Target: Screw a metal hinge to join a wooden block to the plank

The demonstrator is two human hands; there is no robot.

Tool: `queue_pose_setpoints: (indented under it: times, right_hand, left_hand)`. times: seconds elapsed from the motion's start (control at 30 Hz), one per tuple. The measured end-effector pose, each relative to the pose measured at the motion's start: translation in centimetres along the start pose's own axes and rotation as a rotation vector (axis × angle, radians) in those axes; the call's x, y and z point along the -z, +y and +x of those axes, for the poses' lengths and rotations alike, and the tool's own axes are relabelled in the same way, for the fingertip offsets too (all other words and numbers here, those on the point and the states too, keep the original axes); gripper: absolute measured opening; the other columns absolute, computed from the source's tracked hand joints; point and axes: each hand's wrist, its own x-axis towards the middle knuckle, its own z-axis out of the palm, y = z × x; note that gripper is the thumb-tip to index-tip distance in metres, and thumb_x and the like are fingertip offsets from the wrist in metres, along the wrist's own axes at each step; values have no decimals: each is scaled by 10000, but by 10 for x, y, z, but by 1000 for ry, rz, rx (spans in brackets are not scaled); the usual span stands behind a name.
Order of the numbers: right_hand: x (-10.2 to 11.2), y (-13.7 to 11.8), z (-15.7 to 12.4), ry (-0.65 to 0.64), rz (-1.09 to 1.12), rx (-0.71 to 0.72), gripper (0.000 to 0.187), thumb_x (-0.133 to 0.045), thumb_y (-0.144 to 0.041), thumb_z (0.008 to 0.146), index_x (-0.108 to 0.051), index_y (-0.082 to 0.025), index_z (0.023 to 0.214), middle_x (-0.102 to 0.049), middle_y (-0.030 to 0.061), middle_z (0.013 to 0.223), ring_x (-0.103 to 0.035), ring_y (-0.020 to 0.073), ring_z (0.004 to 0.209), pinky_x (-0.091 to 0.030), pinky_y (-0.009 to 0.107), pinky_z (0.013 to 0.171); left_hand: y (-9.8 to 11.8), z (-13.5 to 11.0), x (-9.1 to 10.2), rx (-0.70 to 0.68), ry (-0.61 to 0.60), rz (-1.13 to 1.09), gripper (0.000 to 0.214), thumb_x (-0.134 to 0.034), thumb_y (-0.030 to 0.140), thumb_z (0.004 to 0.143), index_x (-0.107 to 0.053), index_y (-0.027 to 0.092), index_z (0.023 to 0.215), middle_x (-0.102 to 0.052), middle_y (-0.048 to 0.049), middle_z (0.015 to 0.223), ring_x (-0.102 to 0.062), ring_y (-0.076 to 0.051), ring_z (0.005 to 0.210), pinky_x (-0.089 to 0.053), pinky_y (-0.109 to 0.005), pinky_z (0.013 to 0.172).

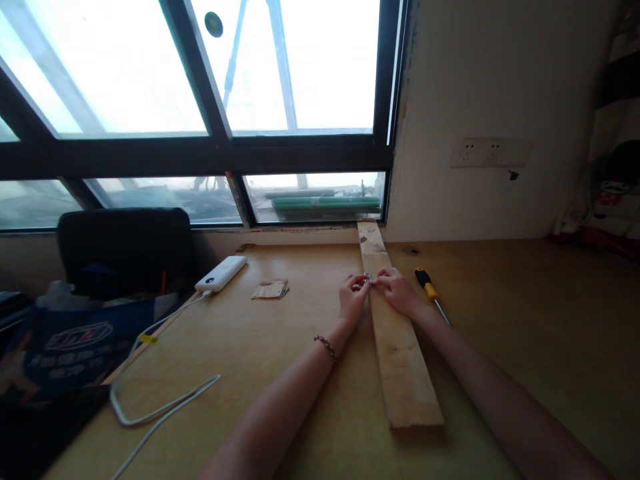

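Note:
A long wooden board (403, 353) lies lengthwise on the table, its far end by the window sill. Over its left edge, the fingers of my left hand (354, 297) pinch a small shiny metal piece (369, 276) whose kind I cannot make out. My right hand (397, 290) rests on the board, fingertips closed together at the same metal piece. Just right of the board lies a screwdriver (427, 287) with a black and yellow handle. To the left is a small piece of cardboard or wood (270, 289) with thin metal pieces, perhaps screws, at its edge.
A white power bank (221, 274) sits near the table's left edge, its white cable (165, 407) looping across the table (280, 360). Beyond that edge stand a black chair (125, 250) and a blue bag (85, 347). A window and a wall with sockets (493, 153) border the far side.

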Motion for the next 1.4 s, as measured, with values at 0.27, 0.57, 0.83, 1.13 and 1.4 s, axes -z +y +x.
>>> queue_pose_setpoints:
  times: [0.27, 0.57, 0.83, 1.13, 1.4]
  right_hand:
    - [-1, 2, 0, 8, 25, -1, 331, -438, 11, 716, -669, -207, 812, -564, 36, 878, -481, 158, 869, -391, 290, 807]
    - [-2, 4, 1, 6, 41, -9, 352, -437, 19, 706, -673, -217, 818, -569, 35, 887, -485, 159, 875, -396, 291, 809]
    - [-2, 3, 0, 5, 38, -5, 337, -424, 10, 723, -668, -206, 811, -564, 35, 884, -482, 155, 872, -391, 287, 808]
    - [-1, 4, 1, 3, 47, -14, 318, -432, 5, 714, -663, -200, 788, -560, 38, 864, -481, 158, 861, -393, 292, 803]
    - [-3, 4, 0, 13, 63, -18, 363, -424, 13, 714, -676, -225, 822, -561, 33, 878, -485, 157, 875, -396, 299, 813]
  left_hand:
    - [-2, 0, 2, -56, -45, 133, 156, -629, 293, 693, -615, 149, 749, -552, -41, 803, -528, -120, 727, -407, -204, 588]
    - [-2, 0, 0, -38, -53, 104, 115, -625, 258, 693, -584, 151, 704, -542, -20, 750, -505, -105, 666, -401, -205, 582]
    - [-1, 1, -1, -32, -55, 53, 136, -638, 276, 686, -626, 148, 731, -543, -32, 765, -515, -108, 676, -402, -202, 566]
    - [-3, 0, 0, -35, -78, 36, 126, -632, 277, 699, -650, 163, 750, -540, -34, 787, -517, -108, 673, -415, -209, 583]
    - [8, -2, 1, -198, -4, 124, 112, -590, 274, 750, -652, 194, 798, -556, -45, 821, -532, -148, 799, -431, -250, 709]
